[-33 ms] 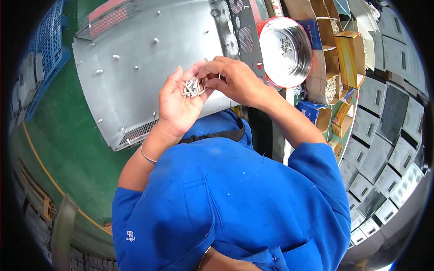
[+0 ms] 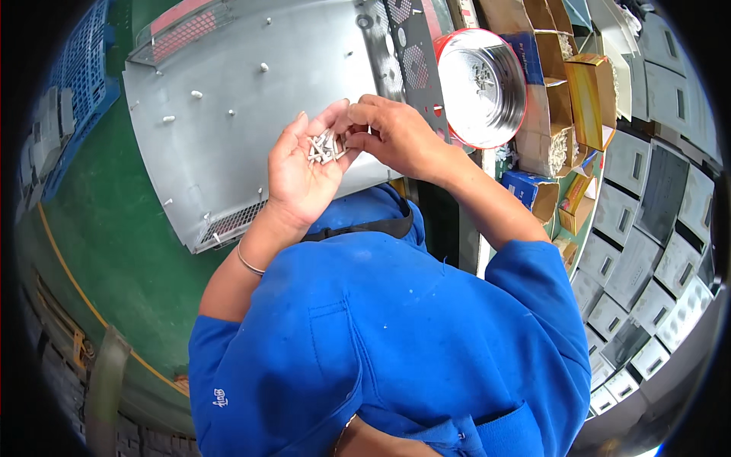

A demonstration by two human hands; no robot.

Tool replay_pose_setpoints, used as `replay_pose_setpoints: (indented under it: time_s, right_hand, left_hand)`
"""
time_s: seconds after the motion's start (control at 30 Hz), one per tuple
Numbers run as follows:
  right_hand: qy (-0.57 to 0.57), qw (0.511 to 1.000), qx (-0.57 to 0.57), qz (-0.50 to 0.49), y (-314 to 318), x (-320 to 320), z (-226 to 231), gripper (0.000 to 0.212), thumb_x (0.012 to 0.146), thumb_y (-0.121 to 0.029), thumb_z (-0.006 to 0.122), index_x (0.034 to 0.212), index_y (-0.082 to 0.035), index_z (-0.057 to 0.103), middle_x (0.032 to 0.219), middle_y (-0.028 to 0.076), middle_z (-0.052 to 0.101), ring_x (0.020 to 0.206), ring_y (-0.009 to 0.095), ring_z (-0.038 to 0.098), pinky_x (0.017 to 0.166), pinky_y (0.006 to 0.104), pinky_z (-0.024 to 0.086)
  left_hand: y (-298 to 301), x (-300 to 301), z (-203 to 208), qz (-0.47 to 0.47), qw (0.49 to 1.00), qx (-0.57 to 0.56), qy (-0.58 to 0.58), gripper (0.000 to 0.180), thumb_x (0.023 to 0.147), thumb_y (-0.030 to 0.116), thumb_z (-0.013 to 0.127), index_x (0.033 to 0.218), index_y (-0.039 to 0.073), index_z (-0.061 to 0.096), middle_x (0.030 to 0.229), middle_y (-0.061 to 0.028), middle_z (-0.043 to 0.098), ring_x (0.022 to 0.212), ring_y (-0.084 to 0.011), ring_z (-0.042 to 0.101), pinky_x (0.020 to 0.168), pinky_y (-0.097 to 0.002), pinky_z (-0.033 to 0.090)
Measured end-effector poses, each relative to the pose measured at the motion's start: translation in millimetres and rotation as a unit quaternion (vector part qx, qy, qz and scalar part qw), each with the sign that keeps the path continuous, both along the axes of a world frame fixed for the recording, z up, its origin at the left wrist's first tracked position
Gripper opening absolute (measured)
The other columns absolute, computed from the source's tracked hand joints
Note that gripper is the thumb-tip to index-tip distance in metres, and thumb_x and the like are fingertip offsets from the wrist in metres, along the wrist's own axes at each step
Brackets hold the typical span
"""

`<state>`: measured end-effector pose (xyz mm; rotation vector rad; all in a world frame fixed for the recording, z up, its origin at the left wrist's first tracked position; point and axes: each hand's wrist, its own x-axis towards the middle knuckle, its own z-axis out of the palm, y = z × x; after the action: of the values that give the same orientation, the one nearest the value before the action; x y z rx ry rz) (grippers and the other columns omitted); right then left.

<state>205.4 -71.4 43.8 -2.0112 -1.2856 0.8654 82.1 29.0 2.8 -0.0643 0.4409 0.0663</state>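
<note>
Right fingers (image 2: 365,114) unmoved, white pegs (image 2: 328,145) still palmed

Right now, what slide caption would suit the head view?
Left hand cupping small pale pegs, right hand at their edge, grey metal panel beyond.

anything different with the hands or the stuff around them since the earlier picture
Nothing visibly changed. The left hand still cups the small pale pieces, the right hand stays beside them, and the metal panel and red-rimmed tin are as they were.
</note>
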Motion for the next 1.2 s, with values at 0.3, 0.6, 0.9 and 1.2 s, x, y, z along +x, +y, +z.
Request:
replay_pose_setpoints:
  time_s: [0.3,0.6,0.9,1.2]
  right_hand:
    - [0.326,0.942,-0.043,-0.072,-6.9,13.8,4.5,0.006,0.082,-0.007,0.058,0.082,-0.001,0.056,0.078,0.002,0.058,0.065,0.006,0.054,0.055,0.0196,0.043]
    - [0.417,0.898,0.084,-0.112,-6.9,13.4,-1.0,0.007,0.080,-0.006,0.061,0.080,-0.001,0.056,0.074,0.002,0.059,0.070,0.007,0.056,0.063,0.0203,0.046]
    - [0.238,0.969,0.046,-0.053,-5.9,11.9,3.2,0.007,0.076,-0.001,0.063,0.081,-0.002,0.058,0.078,0.002,0.058,0.072,0.009,0.056,0.066,0.0229,0.046]
    - [0.254,0.956,0.059,-0.137,-24.4,17.0,10.1,0.017,0.075,-0.002,0.065,0.090,-0.003,0.057,0.077,-0.002,0.053,0.071,0.004,0.049,0.060,0.0199,0.041]
  left_hand:
    - [-4.3,-2.2,4.2,0.021,0.999,-0.012,0.027,0.048,0.089,0.028,0.038,0.119,-0.009,0.039,0.107,-0.0177,0.053,0.105,-0.0254,0.049,0.097,-0.0392,0.035]
    - [-4.3,-12.0,5.7,-0.048,0.991,0.113,0.050,0.035,0.089,0.021,0.043,0.112,-0.005,0.047,0.100,-0.0143,0.056,0.092,-0.0213,0.056,0.081,-0.0316,0.047]
    - [-2.8,-13.2,13.6,-0.098,0.969,0.216,0.071,0.023,0.087,0.023,0.052,0.095,0.001,0.053,0.083,-0.0088,0.058,0.071,-0.0147,0.057,0.061,-0.0248,0.047]
    - [-1.3,-8.2,19.2,-0.138,0.961,0.220,0.099,0.016,0.086,0.021,0.054,0.089,0.005,0.052,0.070,-0.0027,0.054,0.057,-0.0095,0.051,0.047,-0.0196,0.040]
